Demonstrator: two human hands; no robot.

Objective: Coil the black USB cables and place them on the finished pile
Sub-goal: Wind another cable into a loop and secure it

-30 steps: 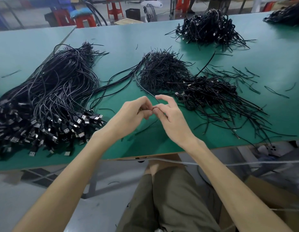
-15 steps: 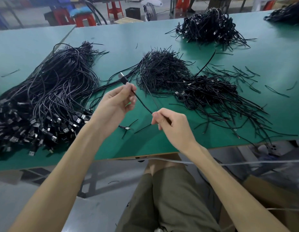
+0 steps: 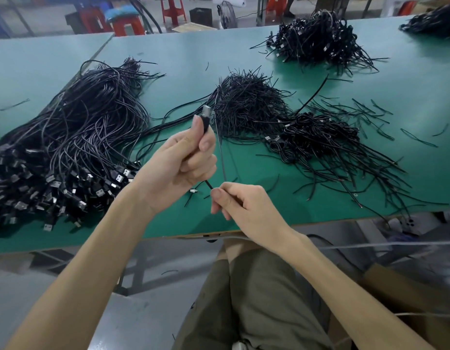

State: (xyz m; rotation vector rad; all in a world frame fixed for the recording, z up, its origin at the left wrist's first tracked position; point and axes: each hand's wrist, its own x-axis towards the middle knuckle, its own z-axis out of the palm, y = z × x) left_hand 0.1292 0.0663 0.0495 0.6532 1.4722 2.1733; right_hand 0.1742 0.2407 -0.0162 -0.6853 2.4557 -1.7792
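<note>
Green desk [image 3: 244, 54] heaped with black cable piles [image 3: 67, 147], red stools [image 3: 173, 8] beyond it. Over the desk's near edge, left hand [image 3: 178, 162] fingers clamped on a USB cable [image 3: 205, 120] plug, right hand [image 3: 246, 205] fingers pinching its cord.

Factory assembly floor: long green tabletop [image 3: 319, 203] heaped with black cable piles [image 3: 75, 137], red plastic stools [image 3: 173, 8] behind, concrete floor [image 3: 67, 286]

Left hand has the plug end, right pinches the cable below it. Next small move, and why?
Probably the right hand slides along the cable and carries it back to the left hand for a first loop: the left grips the USB plug tip up, and no coil shows yet.
</note>
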